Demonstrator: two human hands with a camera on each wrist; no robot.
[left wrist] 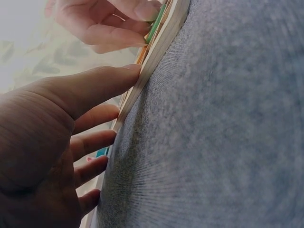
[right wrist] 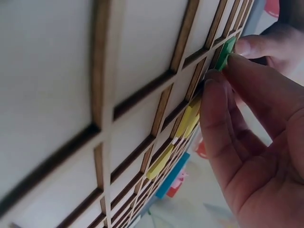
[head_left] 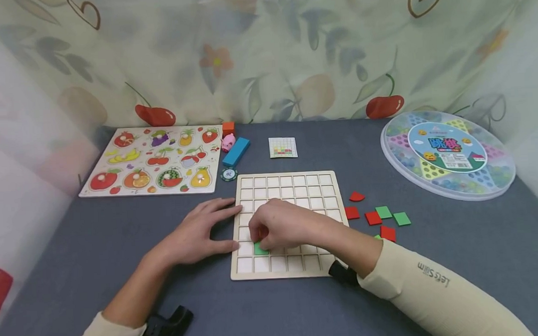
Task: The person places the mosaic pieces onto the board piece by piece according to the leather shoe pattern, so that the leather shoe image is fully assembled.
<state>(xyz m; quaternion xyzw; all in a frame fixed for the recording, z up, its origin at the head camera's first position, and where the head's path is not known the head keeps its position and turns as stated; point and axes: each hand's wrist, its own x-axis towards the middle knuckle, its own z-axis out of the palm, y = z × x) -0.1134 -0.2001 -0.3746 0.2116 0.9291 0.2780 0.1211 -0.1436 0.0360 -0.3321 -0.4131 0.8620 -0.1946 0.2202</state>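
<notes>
The green tile (head_left: 260, 248) is pinched by the right hand (head_left: 280, 225) over a cell of the wooden grid board (head_left: 312, 186), which is steadied on the counter (head_left: 436, 281) by the flat, open-fingered left hand (head_left: 199, 233).

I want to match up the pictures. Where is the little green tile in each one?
Head: green tile low on the wooden grid board, under the right hand.
Left wrist: a thin green edge at the top, pinched by the right hand's fingers.
Right wrist: top right, at the fingertips.
Shared landmark: the wooden grid board.
</notes>
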